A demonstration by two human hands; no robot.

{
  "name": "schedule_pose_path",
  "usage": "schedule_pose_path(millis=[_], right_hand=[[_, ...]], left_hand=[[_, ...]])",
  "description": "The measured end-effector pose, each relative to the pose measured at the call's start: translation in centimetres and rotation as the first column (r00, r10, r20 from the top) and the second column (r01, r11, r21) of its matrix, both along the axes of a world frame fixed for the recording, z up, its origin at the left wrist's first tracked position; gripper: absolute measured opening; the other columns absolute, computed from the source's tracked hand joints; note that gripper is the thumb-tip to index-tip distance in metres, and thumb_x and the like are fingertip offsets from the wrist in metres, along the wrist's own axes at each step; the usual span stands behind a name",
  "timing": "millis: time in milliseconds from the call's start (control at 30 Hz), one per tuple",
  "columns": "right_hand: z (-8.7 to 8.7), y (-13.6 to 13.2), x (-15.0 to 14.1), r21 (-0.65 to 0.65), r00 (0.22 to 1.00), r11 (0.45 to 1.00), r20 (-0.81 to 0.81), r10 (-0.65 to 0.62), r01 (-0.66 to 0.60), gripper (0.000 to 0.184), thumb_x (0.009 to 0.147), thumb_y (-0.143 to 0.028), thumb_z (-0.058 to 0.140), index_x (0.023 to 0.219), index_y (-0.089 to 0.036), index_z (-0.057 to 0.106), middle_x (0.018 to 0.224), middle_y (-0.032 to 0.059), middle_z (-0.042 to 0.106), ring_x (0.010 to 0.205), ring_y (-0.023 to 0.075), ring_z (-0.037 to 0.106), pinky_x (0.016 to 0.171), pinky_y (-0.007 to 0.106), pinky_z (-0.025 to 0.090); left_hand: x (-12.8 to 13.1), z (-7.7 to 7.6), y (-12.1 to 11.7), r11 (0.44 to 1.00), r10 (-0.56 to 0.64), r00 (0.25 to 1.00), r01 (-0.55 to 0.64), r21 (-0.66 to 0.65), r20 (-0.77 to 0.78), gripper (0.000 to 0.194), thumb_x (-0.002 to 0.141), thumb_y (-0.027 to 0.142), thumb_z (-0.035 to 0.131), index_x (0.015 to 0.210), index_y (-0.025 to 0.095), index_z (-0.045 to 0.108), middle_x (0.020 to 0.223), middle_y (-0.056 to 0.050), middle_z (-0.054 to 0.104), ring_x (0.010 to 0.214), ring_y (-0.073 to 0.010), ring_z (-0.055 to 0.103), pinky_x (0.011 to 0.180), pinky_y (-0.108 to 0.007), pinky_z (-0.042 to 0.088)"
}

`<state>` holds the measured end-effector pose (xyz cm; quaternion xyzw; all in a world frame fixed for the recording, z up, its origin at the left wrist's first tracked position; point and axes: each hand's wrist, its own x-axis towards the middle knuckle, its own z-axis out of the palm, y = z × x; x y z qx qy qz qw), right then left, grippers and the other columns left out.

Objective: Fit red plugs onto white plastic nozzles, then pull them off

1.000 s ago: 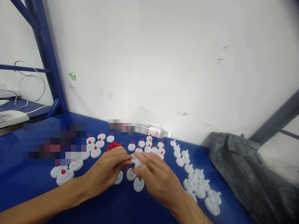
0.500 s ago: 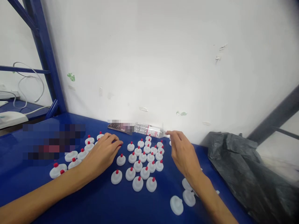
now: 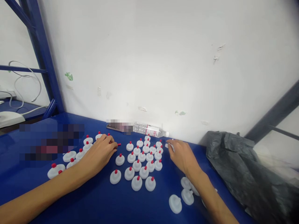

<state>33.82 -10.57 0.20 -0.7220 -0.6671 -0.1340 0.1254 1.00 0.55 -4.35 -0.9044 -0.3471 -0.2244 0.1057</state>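
My left hand (image 3: 104, 151) is closed, with a small red cap (image 3: 119, 144) sticking out at its fingertips. Around it stand several round white nozzle lids with red caps on their tips, such as a capped lid (image 3: 120, 159) just to its right. My right hand (image 3: 183, 155) has its fingers closed on a white lid (image 3: 169, 145) at the back right of the group; the hand hides most of that lid. Below my right forearm lie several white lids without red caps, among them a bare lid (image 3: 175, 204).
A clear plastic bottle (image 3: 151, 130) lies against the wall beside a phone (image 3: 113, 127). A dark plastic bag (image 3: 226, 158) covers the right side of the blue table (image 3: 105, 205). Blue metal posts (image 3: 48, 56) rise at the left.
My right hand has come down and toward me, from beside the bottle's cap onto a white lid. My left hand has shifted slightly left, the red cap still at its fingers.
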Motion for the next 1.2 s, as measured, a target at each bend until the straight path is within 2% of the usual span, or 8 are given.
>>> schedule_pose_path(millis=[133,233,300,400,533,700,867,1200], right_hand=[[0.0,0.0,-0.3,-0.082,0.999,0.996,0.024,0.035,-0.033,0.034,0.097,-0.017,0.042,0.113,-0.021,0.071,0.096,0.0080,0.077,0.095,0.0234,0.071,0.091,0.036,0.044],[0.7,-0.2,-0.5,-0.089,0.999,0.996,0.025,0.024,-0.022,0.035,0.097,-0.017,0.041,0.120,-0.023,0.067,0.092,0.0052,0.077,0.089,0.0205,0.071,0.088,0.033,0.042],[1.3,-0.4,-0.3,-0.058,0.999,0.998,0.025,-0.026,0.027,0.037,0.098,-0.015,0.038,0.125,-0.022,0.063,0.097,0.0063,0.077,0.092,0.0204,0.070,0.089,0.033,0.041],[1.5,-0.7,0.4,-0.021,0.991,0.991,0.032,-0.133,0.133,0.036,0.099,-0.015,0.034,0.120,-0.018,0.063,0.102,0.0111,0.075,0.097,0.0238,0.069,0.088,0.036,0.039],[0.6,-0.7,1.3,-0.054,0.975,0.974,0.039,-0.220,0.222,0.033,0.101,-0.025,0.038,0.116,-0.015,0.065,0.100,0.0156,0.075,0.097,0.0275,0.069,0.080,0.036,0.040],[-0.7,-0.4,1.8,-0.114,0.978,0.972,0.044,-0.202,0.206,0.033,0.101,-0.029,0.040,0.120,-0.019,0.065,0.096,0.0138,0.075,0.093,0.0275,0.071,0.075,0.035,0.042],[-1.0,-0.3,1.9,-0.122,0.983,0.975,0.043,-0.181,0.185,0.032,0.101,-0.029,0.041,0.121,-0.020,0.065,0.095,0.0132,0.074,0.093,0.0271,0.070,0.077,0.036,0.042],[0.1,-0.3,1.5,0.012,0.990,0.990,-0.028,-0.138,0.139,0.025,0.100,-0.026,0.044,0.115,-0.020,0.063,0.093,0.0087,0.071,0.088,0.0224,0.068,0.083,0.034,0.041]], left_hand=[[0.0,-0.2,0.1,1.000,-0.004,1.000,0.003,-0.016,-0.005,0.024,0.096,0.017,0.050,0.085,0.019,0.071,0.092,-0.008,0.063,0.088,-0.0262,0.050,0.079,-0.039,0.042],[-0.1,-0.2,0.2,1.000,0.004,1.000,-0.004,-0.026,-0.004,0.026,0.096,0.018,0.047,0.087,0.020,0.071,0.093,-0.008,0.063,0.088,-0.0267,0.050,0.079,-0.040,0.042],[-0.1,-0.2,0.2,0.999,0.016,1.000,-0.016,-0.029,0.000,0.024,0.096,0.019,0.047,0.091,0.019,0.070,0.094,-0.009,0.063,0.089,-0.0274,0.050,0.079,-0.041,0.042],[-0.2,-0.1,0.2,0.999,0.028,1.000,-0.028,-0.030,-0.003,0.023,0.097,0.020,0.047,0.094,0.018,0.069,0.095,-0.010,0.062,0.089,-0.0283,0.049,0.080,-0.042,0.041],[-0.3,-0.3,0.3,0.999,0.025,1.000,-0.026,-0.033,-0.012,0.027,0.098,0.018,0.043,0.089,0.017,0.069,0.094,-0.010,0.063,0.088,-0.0277,0.049,0.079,-0.042,0.041],[-0.1,-0.2,0.2,0.999,0.021,1.000,-0.021,-0.041,-0.005,0.025,0.097,0.020,0.045,0.088,0.018,0.067,0.091,-0.009,0.063,0.088,-0.0274,0.050,0.080,-0.041,0.042],[0.6,0.9,-0.9,0.999,0.014,0.999,-0.012,-0.050,0.045,0.019,0.095,0.022,0.046,0.088,0.018,0.062,0.090,-0.008,0.064,0.089,-0.0277,0.053,0.082,-0.043,0.046],[1.2,2.5,-2.5,0.997,-0.030,0.980,0.044,-0.068,0.198,0.012,0.092,0.024,0.046,0.087,0.022,0.056,0.084,-0.004,0.063,0.080,-0.0241,0.056,0.075,-0.040,0.048]])
